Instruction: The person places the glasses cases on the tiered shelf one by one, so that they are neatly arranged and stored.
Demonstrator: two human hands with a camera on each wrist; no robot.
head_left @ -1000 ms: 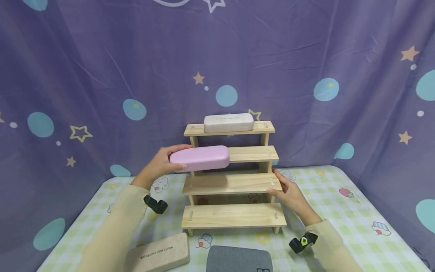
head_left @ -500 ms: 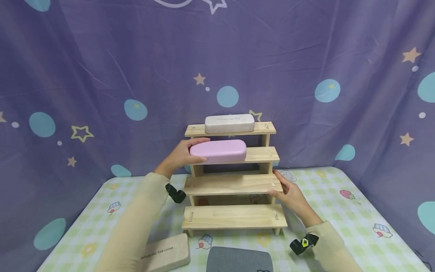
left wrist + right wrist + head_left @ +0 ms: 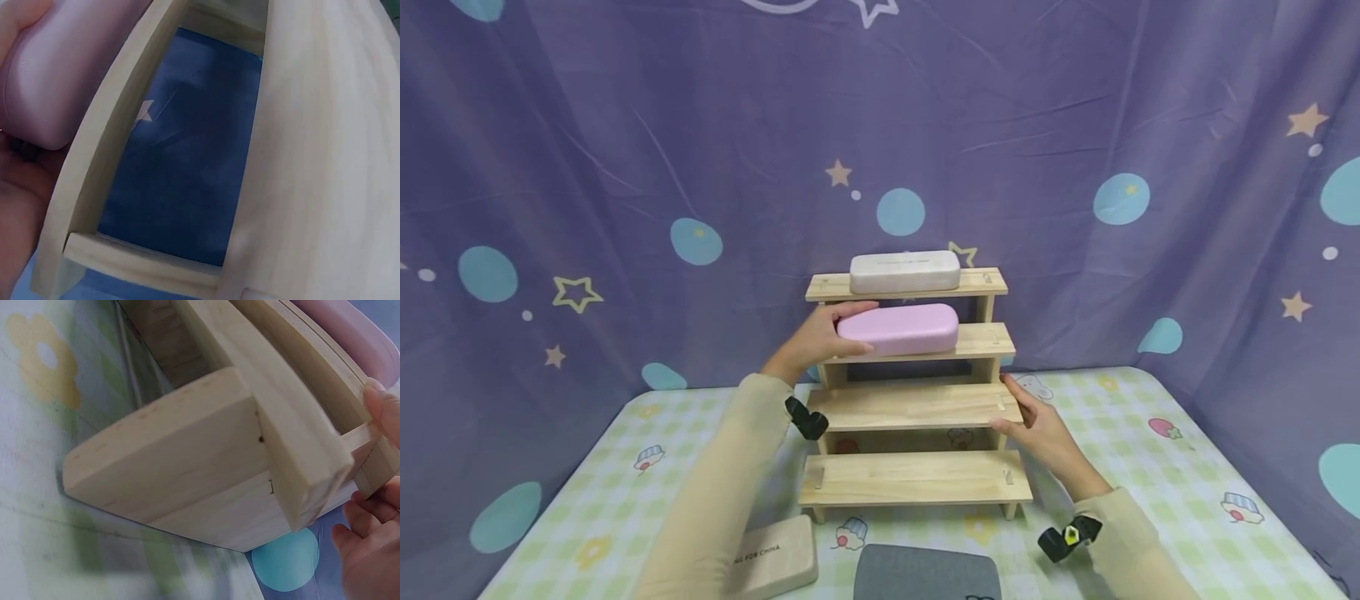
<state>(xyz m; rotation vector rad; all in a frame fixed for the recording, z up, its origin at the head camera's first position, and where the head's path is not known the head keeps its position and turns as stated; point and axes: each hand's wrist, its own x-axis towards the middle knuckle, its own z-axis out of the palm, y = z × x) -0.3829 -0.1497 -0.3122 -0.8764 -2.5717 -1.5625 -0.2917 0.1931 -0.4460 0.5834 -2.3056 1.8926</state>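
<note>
A pink case (image 3: 898,328) lies on the second tier of a stepped wooden shelf (image 3: 917,477). My left hand (image 3: 848,330) grips the case's left end, fingers over the top and thumb in front. The left wrist view shows the pink case (image 3: 56,75) against my palm, beside the shelf's planks (image 3: 325,156). A white case (image 3: 905,271) sits on the top tier. My right hand (image 3: 1002,402) holds the right end of the third tier. In the right wrist view, fingers (image 3: 382,406) clasp that plank end of the shelf (image 3: 187,469), and the pink case (image 3: 350,337) shows above.
A beige case (image 3: 772,555) printed with dark letters lies on the checked tablecloth (image 3: 1150,467) at the front left. A grey case (image 3: 925,575) lies at the front middle. The two lower tiers are bare. A purple star-patterned curtain (image 3: 1075,125) hangs close behind the shelf.
My left hand has carried the pink case rightward from beyond the shelf's left side onto the second tier. My right hand has stayed on the third tier's end.
</note>
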